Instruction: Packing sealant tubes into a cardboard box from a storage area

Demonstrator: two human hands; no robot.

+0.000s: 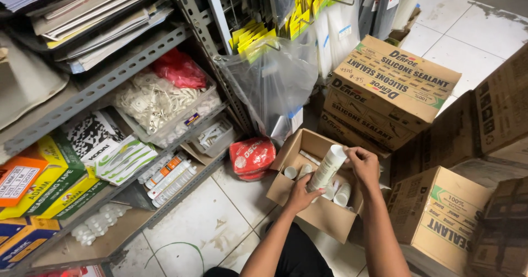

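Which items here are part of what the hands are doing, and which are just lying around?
In use: white tube, held by left hand and right hand; open carton with more tubes.

Lying about: stacked sealed cartons, red packet, clear plastic bag, shelf.

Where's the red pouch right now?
In the head view, the red pouch lies on the tiled floor at centre, just left of the open carton, below the clear plastic bag.
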